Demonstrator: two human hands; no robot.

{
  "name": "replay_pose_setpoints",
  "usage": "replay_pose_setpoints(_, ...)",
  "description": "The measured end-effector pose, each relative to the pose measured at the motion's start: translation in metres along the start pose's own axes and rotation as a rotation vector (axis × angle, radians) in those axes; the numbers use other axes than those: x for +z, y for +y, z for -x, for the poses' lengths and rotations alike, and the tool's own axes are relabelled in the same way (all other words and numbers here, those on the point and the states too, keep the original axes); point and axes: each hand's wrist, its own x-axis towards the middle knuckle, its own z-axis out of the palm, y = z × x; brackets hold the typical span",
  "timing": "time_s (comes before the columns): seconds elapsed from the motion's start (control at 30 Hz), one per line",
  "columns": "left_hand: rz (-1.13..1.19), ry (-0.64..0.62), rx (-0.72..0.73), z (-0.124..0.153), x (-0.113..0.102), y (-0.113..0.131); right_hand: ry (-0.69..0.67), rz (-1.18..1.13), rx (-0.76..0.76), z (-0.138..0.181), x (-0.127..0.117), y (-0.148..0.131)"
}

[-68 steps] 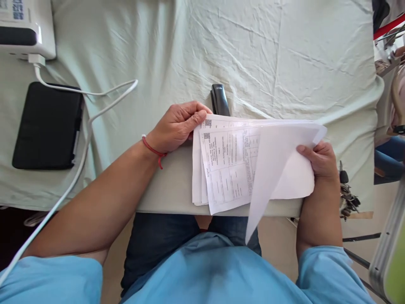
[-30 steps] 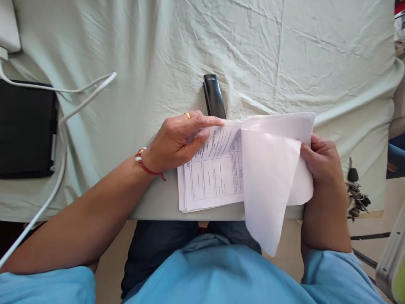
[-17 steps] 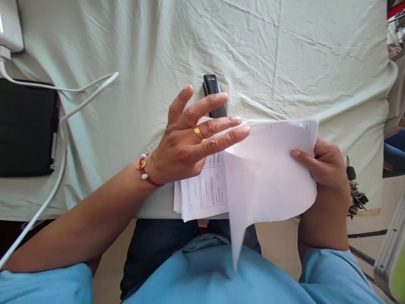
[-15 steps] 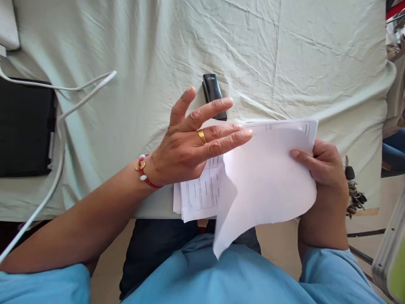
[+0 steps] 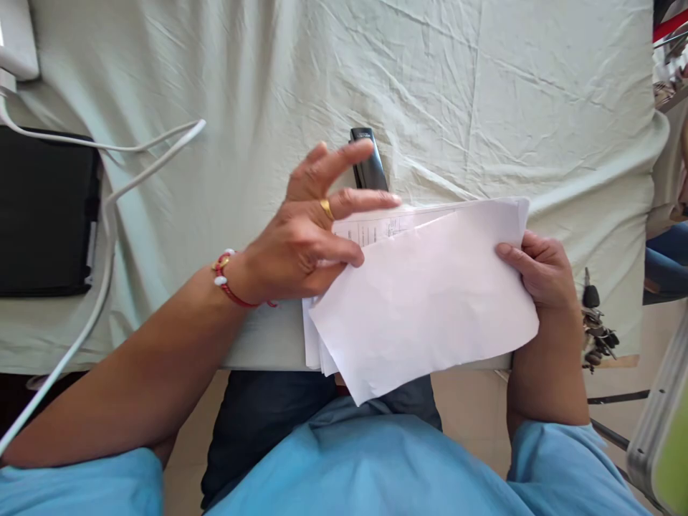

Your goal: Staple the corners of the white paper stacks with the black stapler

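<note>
A white paper sheet [image 5: 424, 301] lies turned blank side up and askew over a stack of printed forms [image 5: 368, 231] at the table's near edge. My right hand [image 5: 545, 269] grips the right end of the papers, thumb on top and fingers hidden beneath. Over the left end is my left hand [image 5: 312, 222], fingers spread, with a gold ring and a red bracelet. One of its fingertips is at the blank sheet's upper left edge; whether it presses there I cannot tell. A black stapler [image 5: 370, 159] lies just beyond, partly behind my left fingers.
A black case [image 5: 46, 215] and a white cable [image 5: 107, 236] lie on the left of the cloth-covered table [image 5: 241, 86]. A bunch of keys [image 5: 596, 322] rests at the right near edge. A white device [image 5: 18, 39] stands in the far left corner.
The blank sheet, curled up before, now lies flatter and reaches further left over the printed forms. My left hand has shifted slightly left and its fingers have bent more.
</note>
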Motion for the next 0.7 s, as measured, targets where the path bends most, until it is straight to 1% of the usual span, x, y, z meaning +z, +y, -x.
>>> replay_pose_setpoints(0.03, -0.023, 0.04, 0.015, 0.001, -0.003, -0.005, -0.01, 0.001, -0.013, -0.003, -0.001, 0.001)
replay_pose_setpoints(0.07, -0.029, 0.076, 0.0, 0.002, -0.006, -0.01, -0.024, 0.006, -0.023, -0.005, -0.003, 0.003)
replay_pose_setpoints(0.13, -0.017, 0.115, -0.085, 0.004, -0.008, -0.018, -0.073, 0.032, -0.018, -0.009, -0.006, 0.007)
replay_pose_setpoints(0.23, -0.018, 0.09, -0.181, 0.007, -0.007, -0.025, -0.152, 0.09, 0.018, -0.013, -0.009, 0.011)
replay_pose_setpoints(0.3, -0.019, 0.041, -0.2, 0.009, -0.007, -0.027, -0.147, 0.086, 0.029, -0.013, -0.007, 0.011)
replay_pose_setpoints(0.37, 0.013, 0.003, -0.23, 0.009, -0.009, -0.026, -0.092, 0.032, 0.017, -0.009, -0.002, 0.009)
replay_pose_setpoints(0.43, 0.035, -0.005, -0.256, 0.009, -0.011, -0.023, -0.015, -0.036, -0.019, -0.005, 0.003, 0.005)
replay_pose_setpoints(0.53, 0.012, 0.006, -0.204, 0.007, -0.012, -0.019, 0.134, -0.123, -0.142, 0.0, 0.008, 0.0)
replay_pose_setpoints(0.6, -0.015, 0.038, -0.157, 0.007, -0.01, -0.018, 0.209, -0.174, -0.238, 0.0, 0.009, -0.002)
replay_pose_setpoints(0.7, -0.056, 0.15, -0.129, 0.007, -0.002, -0.021, 0.258, -0.25, -0.371, -0.003, 0.011, -0.004)
